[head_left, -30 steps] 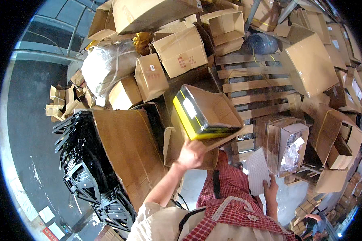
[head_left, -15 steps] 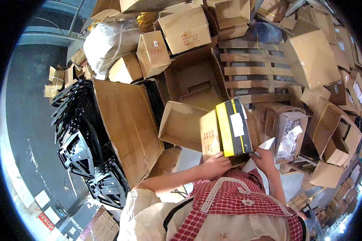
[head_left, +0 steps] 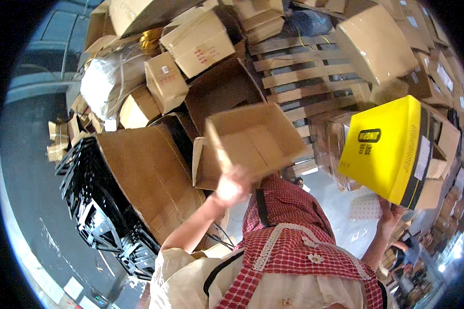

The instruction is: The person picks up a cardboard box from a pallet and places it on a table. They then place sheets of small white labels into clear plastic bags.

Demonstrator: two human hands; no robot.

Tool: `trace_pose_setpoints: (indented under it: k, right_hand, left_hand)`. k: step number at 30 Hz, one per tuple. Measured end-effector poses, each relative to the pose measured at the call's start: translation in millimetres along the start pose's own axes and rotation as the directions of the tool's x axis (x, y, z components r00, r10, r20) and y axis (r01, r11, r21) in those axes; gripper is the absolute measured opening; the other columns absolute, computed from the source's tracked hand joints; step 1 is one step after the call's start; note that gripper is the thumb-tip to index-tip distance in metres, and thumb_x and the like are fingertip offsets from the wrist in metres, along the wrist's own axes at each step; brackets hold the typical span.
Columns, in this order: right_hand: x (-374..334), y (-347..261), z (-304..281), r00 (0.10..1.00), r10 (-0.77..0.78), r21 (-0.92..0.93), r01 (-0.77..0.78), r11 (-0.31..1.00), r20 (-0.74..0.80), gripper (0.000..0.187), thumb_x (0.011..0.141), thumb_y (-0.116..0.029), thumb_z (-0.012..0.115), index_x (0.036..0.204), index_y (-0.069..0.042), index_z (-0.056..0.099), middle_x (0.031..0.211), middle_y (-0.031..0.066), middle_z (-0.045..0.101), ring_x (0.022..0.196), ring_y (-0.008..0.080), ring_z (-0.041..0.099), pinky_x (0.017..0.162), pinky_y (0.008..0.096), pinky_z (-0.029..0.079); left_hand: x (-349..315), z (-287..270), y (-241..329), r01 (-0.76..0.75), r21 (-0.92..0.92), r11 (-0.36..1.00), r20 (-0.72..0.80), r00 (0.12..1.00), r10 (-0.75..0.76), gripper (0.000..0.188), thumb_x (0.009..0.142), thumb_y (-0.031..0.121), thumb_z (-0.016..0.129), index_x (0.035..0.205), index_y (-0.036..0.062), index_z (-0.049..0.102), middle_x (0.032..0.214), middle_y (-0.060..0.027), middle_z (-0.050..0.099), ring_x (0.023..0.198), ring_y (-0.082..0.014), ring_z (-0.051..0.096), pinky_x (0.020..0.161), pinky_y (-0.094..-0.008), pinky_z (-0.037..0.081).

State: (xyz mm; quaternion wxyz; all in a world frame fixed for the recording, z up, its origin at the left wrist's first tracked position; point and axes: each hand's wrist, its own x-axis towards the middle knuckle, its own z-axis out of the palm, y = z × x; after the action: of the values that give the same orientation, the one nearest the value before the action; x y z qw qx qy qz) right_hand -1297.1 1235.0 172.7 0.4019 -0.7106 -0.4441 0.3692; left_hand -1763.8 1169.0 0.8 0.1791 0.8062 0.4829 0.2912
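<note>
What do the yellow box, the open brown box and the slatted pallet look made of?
Yellow box: probably printed cardboard, smooth finish; flat faces, crisp edges, dark band. A coating can't be ruled out.
Open brown box: likely corrugated cardboard, matte; plain brown walls with folded corners.
Slatted pallet: apparently wood, seemingly unpainted; dull brown planks with gaps between.

A slatted wooden pallet [head_left: 309, 74] lay beside a blue plastic-wrapped bundle [head_left: 309, 23]. Black plastic parts [head_left: 87, 193] were stacked beside a large brown cardboard panel [head_left: 149, 177], left of the pallet.
</note>
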Motion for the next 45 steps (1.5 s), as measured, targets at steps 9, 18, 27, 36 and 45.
trace_pose_setpoints:
  k: [9, 18, 27, 36, 45]
  right_hand:
    - [-30.5, 4.8, 10.2, 0.995, 0.091, -0.507, -0.056, 0.860, 0.046, 0.020, 0.086, -0.009, 0.072, 0.103, 0.002, 0.071, 0.084, 0.0089, 0.071, 0.079, 0.0106, 0.059, 0.075, 0.0298, 0.050]
    - [-88.9, 27.2, 18.5, 0.942, 0.180, -0.607, 0.031, 0.794, 0.283, 0.028, 0.078, -0.018, 0.078, 0.102, -0.005, 0.073, 0.081, 0.0204, 0.069, 0.074, 0.0378, 0.068, 0.067, 0.0430, 0.052]
    - [-140.2, 42.1, -27.6, 0.970, 0.137, -0.532, -0.010, 0.847, 0.199, 0.020, 0.080, -0.014, 0.076, 0.098, -0.004, 0.073, 0.081, 0.0189, 0.069, 0.073, 0.0358, 0.068, 0.065, 0.0419, 0.053]
    - [-227.6, 94.6, -63.6, 0.965, -0.260, -0.672, 0.210, 0.711, 0.026, 0.014, 0.077, -0.008, 0.070, 0.091, -0.010, 0.067, 0.068, 0.0114, 0.064, 0.060, 0.0334, 0.063, 0.058, 0.0442, 0.051]
    - [-360.0, 180.2, -119.7, 0.951, -0.308, -0.744, 0.214, 0.633, 0.012, 0.022, 0.068, -0.014, 0.065, 0.089, -0.009, 0.062, 0.080, 0.0083, 0.063, 0.074, 0.0281, 0.064, 0.074, 0.0414, 0.052]
  left_hand:
    - [43.2, -55.8, -110.9, 0.361, 0.582, 0.729, -0.040, 0.908, -0.417, 0.039, 0.068, 0.001, 0.065, 0.107, 0.0061, 0.068, 0.113, -0.0139, 0.060, 0.111, -0.0351, 0.054, 0.101, -0.0513, 0.041]
    - [-117.0, 120.5, -129.2, 0.034, 0.549, 0.835, 0.614, 0.662, -0.430, 0.020, 0.090, 0.017, 0.058, 0.105, 0.0067, 0.067, 0.088, -0.0141, 0.068, 0.077, -0.0323, 0.068, 0.064, -0.0458, 0.055]
    - [-141.4, 177.5, -85.4, -0.194, 0.300, 0.934, 0.947, 0.180, -0.267, 0.027, 0.087, 0.030, 0.062, 0.098, 0.0104, 0.077, 0.097, -0.0141, 0.074, 0.089, -0.0347, 0.071, 0.080, -0.0494, 0.055]
    - [3.7, 151.2, -65.3, -0.049, 0.578, 0.814, 0.692, 0.557, -0.459, 0.043, 0.092, 0.034, 0.061, 0.125, 0.0071, 0.064, 0.120, -0.0164, 0.069, 0.107, -0.0335, 0.067, 0.087, -0.0428, 0.054]
    - [67.6, 144.6, 327.9, 0.829, -0.235, 0.508, 0.972, 0.213, 0.102, 0.093, 0.090, 0.050, 0.069, 0.154, 0.0053, 0.019, 0.144, -0.0188, 0.043, 0.130, -0.0298, 0.051, 0.090, -0.0445, 0.058]
